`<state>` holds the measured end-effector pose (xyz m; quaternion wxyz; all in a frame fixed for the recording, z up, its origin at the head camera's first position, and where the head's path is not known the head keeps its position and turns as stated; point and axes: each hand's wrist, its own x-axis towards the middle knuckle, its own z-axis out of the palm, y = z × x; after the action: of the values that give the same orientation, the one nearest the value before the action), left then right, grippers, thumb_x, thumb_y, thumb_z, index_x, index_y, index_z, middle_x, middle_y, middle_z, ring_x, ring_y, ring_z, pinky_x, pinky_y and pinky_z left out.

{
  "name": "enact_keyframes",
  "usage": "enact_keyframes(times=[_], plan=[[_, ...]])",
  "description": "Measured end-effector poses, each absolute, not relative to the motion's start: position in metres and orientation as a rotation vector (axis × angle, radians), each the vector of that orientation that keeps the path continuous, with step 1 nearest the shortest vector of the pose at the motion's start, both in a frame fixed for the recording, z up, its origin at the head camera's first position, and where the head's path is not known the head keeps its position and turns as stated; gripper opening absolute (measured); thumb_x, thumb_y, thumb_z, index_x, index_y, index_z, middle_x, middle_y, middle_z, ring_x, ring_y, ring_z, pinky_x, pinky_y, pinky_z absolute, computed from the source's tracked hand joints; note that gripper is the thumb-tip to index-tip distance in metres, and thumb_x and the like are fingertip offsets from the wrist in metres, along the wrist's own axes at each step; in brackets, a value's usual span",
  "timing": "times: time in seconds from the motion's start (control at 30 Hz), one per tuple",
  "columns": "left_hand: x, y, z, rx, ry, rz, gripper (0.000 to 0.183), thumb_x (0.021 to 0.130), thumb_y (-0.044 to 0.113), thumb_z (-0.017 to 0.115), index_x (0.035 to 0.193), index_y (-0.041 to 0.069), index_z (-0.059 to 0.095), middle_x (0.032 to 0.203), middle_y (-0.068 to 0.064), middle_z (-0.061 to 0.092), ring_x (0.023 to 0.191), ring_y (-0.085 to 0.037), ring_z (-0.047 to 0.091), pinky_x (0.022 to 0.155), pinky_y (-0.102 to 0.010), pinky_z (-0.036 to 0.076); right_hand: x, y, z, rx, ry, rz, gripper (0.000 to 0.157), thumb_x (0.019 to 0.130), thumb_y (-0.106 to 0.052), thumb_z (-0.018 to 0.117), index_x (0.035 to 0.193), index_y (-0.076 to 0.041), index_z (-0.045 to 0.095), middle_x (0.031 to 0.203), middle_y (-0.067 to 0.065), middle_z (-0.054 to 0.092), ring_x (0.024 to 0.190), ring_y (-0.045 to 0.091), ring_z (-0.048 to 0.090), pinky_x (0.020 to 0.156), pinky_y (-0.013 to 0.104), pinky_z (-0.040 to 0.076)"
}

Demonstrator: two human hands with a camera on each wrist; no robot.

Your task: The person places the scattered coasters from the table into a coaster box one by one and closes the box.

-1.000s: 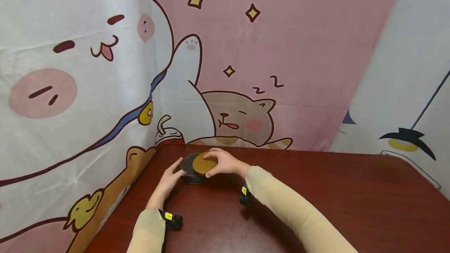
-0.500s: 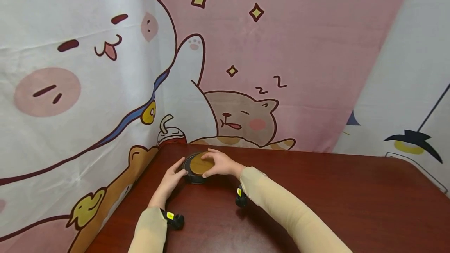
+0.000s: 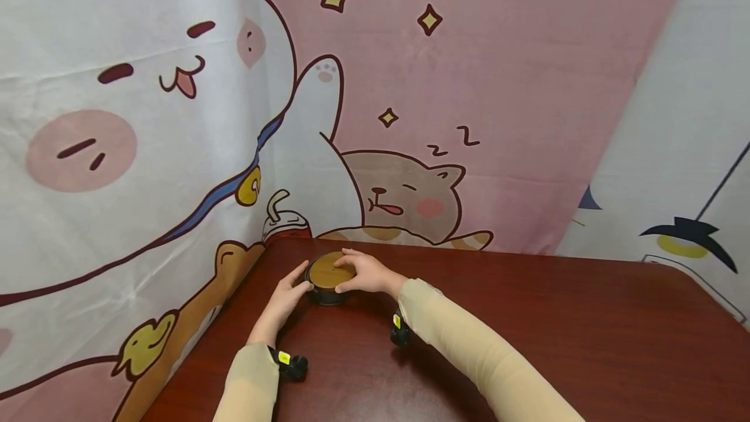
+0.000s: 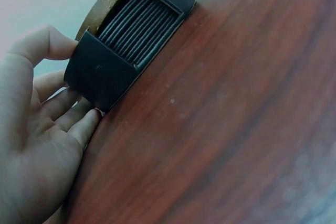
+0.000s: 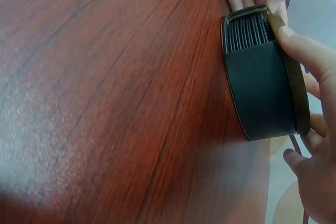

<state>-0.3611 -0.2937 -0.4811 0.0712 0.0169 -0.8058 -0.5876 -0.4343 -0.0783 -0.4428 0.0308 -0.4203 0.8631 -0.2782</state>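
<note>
A round black coaster holder (image 3: 329,299) stands upright at the far left part of the table. Through the slot in its side, several thin dark coasters (image 4: 137,27) show, stacked flat. My left hand (image 3: 287,295) grips the holder's left side, thumb at the top rim and fingers low by the tabletop. Over the holder's top lies a round wooden lid (image 3: 324,271). My right hand (image 3: 370,273) pinches this lid between thumb and fingers at its right side. In the right wrist view, the edge of the lid (image 5: 294,85) runs along the holder's rim.
The reddish-brown wooden table (image 3: 527,331) extends to the right and toward me. A cartoon-printed cloth (image 3: 498,83) hangs close behind the table and along its left edge. Small black cameras (image 3: 293,366) are strapped to both wrists.
My right hand has moved left with the wooden lid, from half over the holder to over its top. My left hand keeps its grip on the holder.
</note>
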Motion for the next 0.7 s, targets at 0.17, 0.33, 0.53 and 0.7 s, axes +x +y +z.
enact_keyframes(times=[0.17,0.33,0.53,0.7], plan=[[-0.361,-0.292,-0.481,0.061,-2.425,-1.789,0.063,0.077,0.013,0.054,0.136,0.019,0.035,0.137,-0.005,0.034,0.125,-0.02,0.025,0.098,-0.045,0.02,-0.433,-0.079,-0.442,-1.287,2.65,-0.836,0.06,0.071,-0.049,0.064,0.123,-0.021,0.052,0.141,0.003,0.027,0.13,0.019,0.019,0.1,0.039,0.024],[-0.363,-0.287,-0.484,0.049,-2.418,-1.797,0.065,0.075,0.011,0.055,0.136,0.018,0.036,0.137,-0.005,0.034,0.125,-0.021,0.025,0.097,-0.045,0.02,-0.431,-0.077,-0.447,-1.278,2.66,-0.806,0.058,0.075,-0.047,0.061,0.124,-0.02,0.05,0.141,0.005,0.028,0.13,0.021,0.017,0.101,0.04,0.021],[-0.363,-0.285,-0.488,0.046,-2.439,-1.774,0.065,0.075,0.011,0.054,0.137,0.017,0.035,0.138,-0.005,0.033,0.126,-0.022,0.024,0.097,-0.046,0.021,-0.43,-0.069,-0.453,-1.275,2.651,-0.827,0.053,0.077,-0.043,0.061,0.123,-0.02,0.052,0.14,0.005,0.029,0.13,0.02,0.018,0.101,0.042,0.021],[-0.361,-0.295,-0.489,0.057,-2.452,-1.752,0.065,0.076,0.01,0.053,0.137,0.018,0.034,0.139,-0.003,0.03,0.128,-0.022,0.02,0.099,-0.048,0.018,-0.431,-0.057,-0.454,-1.311,2.63,-0.842,0.051,0.077,-0.042,0.061,0.122,-0.02,0.052,0.141,0.005,0.029,0.129,0.018,0.021,0.1,0.04,0.024]])
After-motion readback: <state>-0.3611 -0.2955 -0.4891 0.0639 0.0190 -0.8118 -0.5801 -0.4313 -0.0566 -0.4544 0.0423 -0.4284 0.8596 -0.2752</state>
